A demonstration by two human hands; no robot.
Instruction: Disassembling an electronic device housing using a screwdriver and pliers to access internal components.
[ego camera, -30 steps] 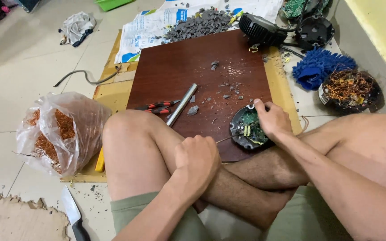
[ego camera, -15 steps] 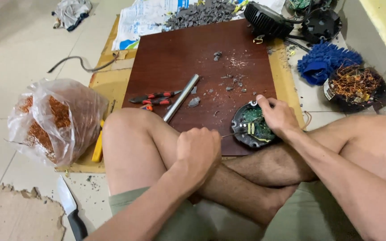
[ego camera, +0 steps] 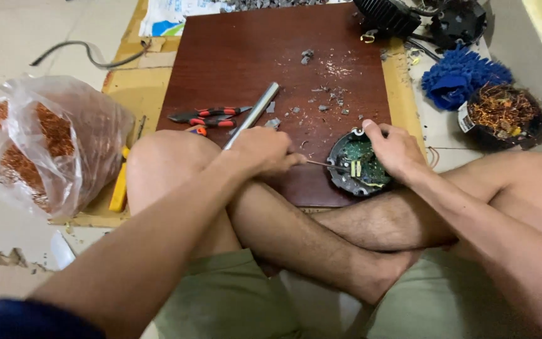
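I sit cross-legged at a dark brown board (ego camera: 233,56). My right hand (ego camera: 395,149) rests on the rim of a round black housing with a green circuit board (ego camera: 357,164) and steadies it on the board's near edge. My left hand (ego camera: 262,150) is closed around a thin screwdriver (ego camera: 326,165) whose tip reaches the circuit board. A metal tube (ego camera: 257,112) and red-handled pliers (ego camera: 208,116) lie on the board just beyond my left hand.
A clear bag of copper wire (ego camera: 39,144) sits on the floor at left, a yellow tool (ego camera: 118,188) beside it. At right are a black bowl of copper scraps (ego camera: 503,116), a blue mop-like cloth (ego camera: 456,75) and black lamp housings (ego camera: 387,16). Grey fragments litter the board.
My left hand has moved from my knee forward to the housing, now holding the screwdriver against the circuit board. The view has shifted closer to the board.
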